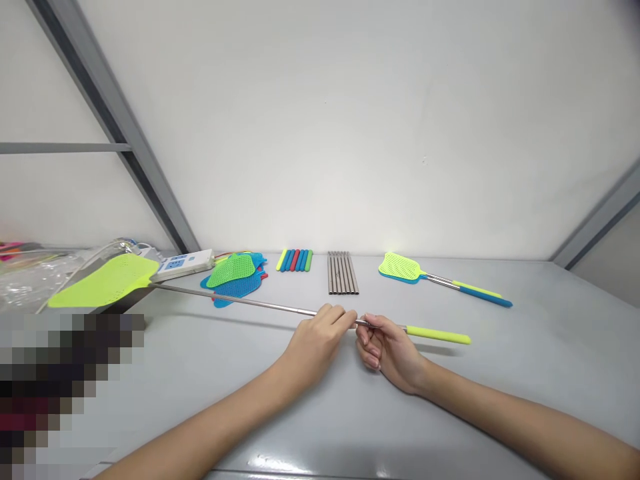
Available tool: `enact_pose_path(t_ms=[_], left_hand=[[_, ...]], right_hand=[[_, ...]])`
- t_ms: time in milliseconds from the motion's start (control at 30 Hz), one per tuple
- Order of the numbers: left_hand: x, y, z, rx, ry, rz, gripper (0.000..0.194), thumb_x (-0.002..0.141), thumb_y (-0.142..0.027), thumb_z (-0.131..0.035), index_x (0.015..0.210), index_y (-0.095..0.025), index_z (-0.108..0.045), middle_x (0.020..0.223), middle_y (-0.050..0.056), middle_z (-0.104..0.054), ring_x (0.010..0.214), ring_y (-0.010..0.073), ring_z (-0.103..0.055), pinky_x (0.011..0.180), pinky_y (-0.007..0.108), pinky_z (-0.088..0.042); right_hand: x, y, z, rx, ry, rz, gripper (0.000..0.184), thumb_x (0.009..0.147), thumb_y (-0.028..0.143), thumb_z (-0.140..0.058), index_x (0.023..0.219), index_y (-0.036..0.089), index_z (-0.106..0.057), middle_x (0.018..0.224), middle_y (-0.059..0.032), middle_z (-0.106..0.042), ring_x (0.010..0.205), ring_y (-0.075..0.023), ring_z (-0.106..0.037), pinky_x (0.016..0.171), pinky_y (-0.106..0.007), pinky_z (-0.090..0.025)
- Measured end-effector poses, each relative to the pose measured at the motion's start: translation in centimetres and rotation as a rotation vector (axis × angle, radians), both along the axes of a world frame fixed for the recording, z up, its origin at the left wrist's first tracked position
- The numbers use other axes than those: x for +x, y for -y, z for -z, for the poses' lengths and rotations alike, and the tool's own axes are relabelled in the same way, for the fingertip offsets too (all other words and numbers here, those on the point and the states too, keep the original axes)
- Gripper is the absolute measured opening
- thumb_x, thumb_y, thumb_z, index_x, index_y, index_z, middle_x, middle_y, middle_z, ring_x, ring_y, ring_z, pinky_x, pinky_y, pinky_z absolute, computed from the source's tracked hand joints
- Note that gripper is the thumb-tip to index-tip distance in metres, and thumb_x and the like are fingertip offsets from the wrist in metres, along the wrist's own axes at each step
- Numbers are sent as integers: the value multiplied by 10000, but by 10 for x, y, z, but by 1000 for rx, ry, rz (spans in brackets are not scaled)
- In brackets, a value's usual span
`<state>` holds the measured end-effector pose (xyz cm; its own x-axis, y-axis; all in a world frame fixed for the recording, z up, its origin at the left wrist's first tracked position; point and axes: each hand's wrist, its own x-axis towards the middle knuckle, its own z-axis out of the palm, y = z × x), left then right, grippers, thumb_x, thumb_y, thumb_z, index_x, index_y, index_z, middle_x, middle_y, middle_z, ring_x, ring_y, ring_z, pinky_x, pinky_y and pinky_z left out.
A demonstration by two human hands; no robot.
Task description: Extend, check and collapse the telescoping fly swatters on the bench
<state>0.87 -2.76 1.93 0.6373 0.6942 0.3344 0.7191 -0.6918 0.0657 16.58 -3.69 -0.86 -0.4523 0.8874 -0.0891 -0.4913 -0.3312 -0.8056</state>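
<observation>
A fly swatter (270,307) with a yellow-green head, a long thin metal rod and a yellow-green grip stretches across the view, held above the table. My left hand (320,333) is closed around the middle of its rod. Close beside it, my right hand (387,347) pinches the rod between thumb and fingers, just left of the grip. The swatter's head is at the far left, its grip at the right.
Behind my hands lie a stack of swatter heads (237,283), a row of coloured grips (295,261) and several metal tubes (343,273). Two assembled swatters (440,280) rest at the right. A white power strip (183,265) and plastic bags (55,273) are at the left.
</observation>
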Motion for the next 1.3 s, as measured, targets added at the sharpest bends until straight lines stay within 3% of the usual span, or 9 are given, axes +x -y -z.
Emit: enact_pose_path(t_ms=[233, 467, 700, 1300], left_hand=[[3, -10, 0, 135, -50, -60, 273, 726, 25, -385, 814, -218, -473, 765, -23, -512, 735, 134, -440, 518, 199, -348], [4, -26, 7, 265, -60, -42, 220, 764, -9, -384, 782, -206, -478, 702, -2, -487, 699, 147, -408, 420, 222, -221], [3, -32, 5, 378, -48, -10, 173, 831, -98, -374, 756, -199, -492, 680, -1, -491, 675, 136, -408, 425, 224, -217], [-9, -36, -7, 558, -14, -7, 206, 841, -97, -363, 720, -197, -496, 601, -2, -449, 623, 126, -401, 420, 239, -187]], right_hand=[[-3, -4, 1, -25, 24, 86, 335, 769, 383, -445, 521, 159, -452, 363, 78, -260, 332, -61, -273, 396, -218, -156], [-3, -12, -2, -45, 20, 144, 350, 756, 369, -462, 480, 167, -388, 360, 92, -189, 321, -54, -218, 384, -219, -139], [-2, -12, -8, -59, 17, 163, 348, 745, 346, -481, 470, 167, -365, 383, 92, -176, 331, -49, -190, 370, -210, -132], [-1, -8, -30, -106, -10, 180, 318, 732, 309, -495, 490, 171, -342, 431, 94, -169, 356, -41, -120, 340, -189, -134]])
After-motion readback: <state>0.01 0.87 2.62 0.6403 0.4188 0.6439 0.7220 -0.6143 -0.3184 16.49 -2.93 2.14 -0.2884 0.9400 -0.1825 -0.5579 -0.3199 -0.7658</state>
